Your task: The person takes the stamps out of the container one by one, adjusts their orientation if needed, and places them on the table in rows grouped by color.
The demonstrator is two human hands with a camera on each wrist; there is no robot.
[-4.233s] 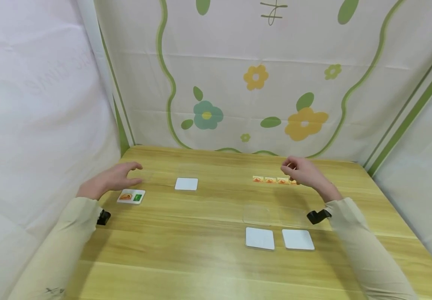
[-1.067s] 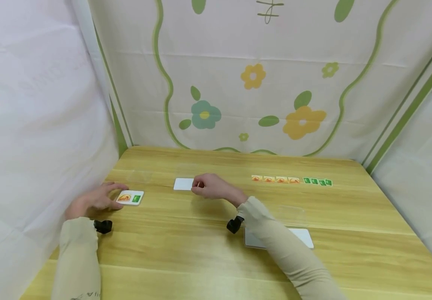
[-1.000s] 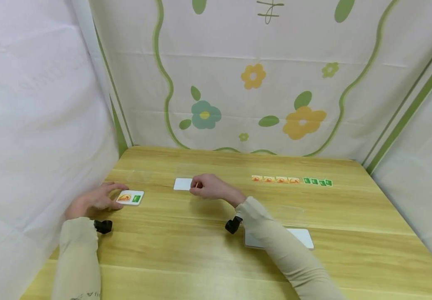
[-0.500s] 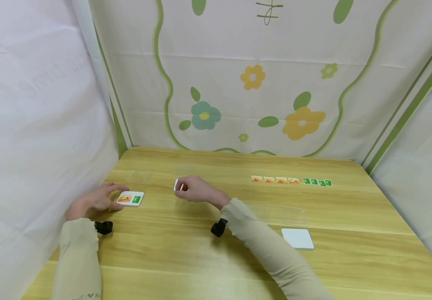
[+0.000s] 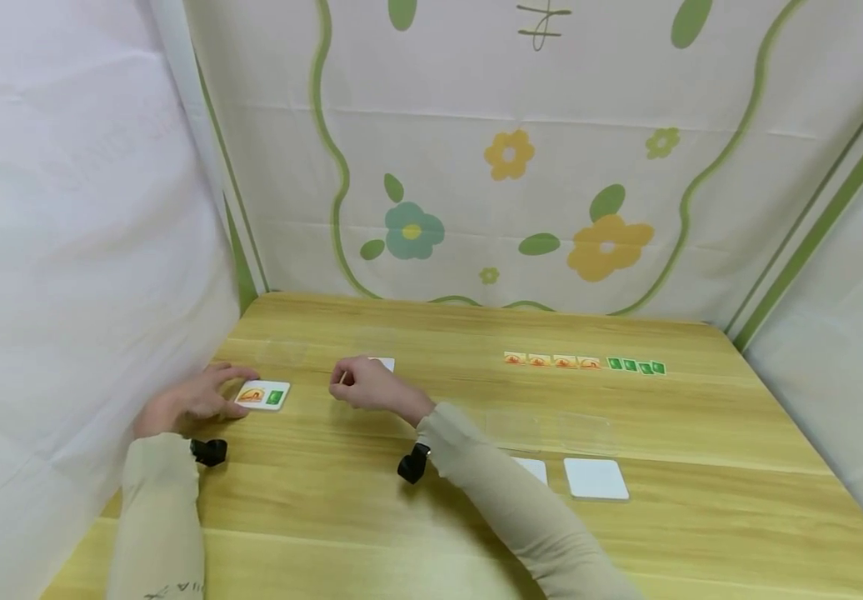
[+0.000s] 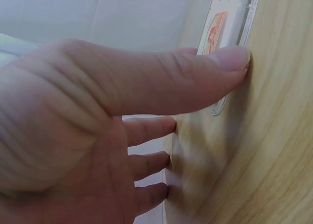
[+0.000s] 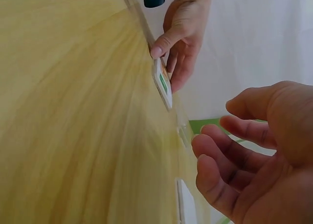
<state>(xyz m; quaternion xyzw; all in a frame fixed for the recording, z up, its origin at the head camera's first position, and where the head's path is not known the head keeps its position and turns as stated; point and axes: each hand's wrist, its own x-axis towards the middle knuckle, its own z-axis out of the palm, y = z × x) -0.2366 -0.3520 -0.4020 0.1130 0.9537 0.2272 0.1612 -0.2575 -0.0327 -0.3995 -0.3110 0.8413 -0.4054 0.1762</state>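
Note:
A flat white case (image 5: 276, 407) with a clear rim lies at the left of the table, bearing an orange sticker (image 5: 250, 395) and a green sticker (image 5: 275, 397). My left hand (image 5: 195, 396) holds it by its left end. In the left wrist view, the thumb (image 6: 195, 82) presses the near edge while the index finger is mostly hidden behind. My right hand (image 5: 371, 385), fingers loosely curled, hovers between that case and a plain white case (image 5: 382, 362), which it partly covers. No object shows between the fingers (image 7: 212, 177) in the right wrist view.
Orange stickers (image 5: 540, 361) and green stickers (image 5: 630, 365) form a row at the back right. Two more white cases lie nearer, one bare (image 5: 596, 479), one partly under the right sleeve (image 5: 532, 468). Clear lids (image 5: 585, 433) lie behind them. White curtains (image 5: 87, 250) enclose the wooden table.
From over the sticker row, my right hand has crossed left past the plain white case toward the stickered one. My left hand has come down onto the stickered case and stayed there.

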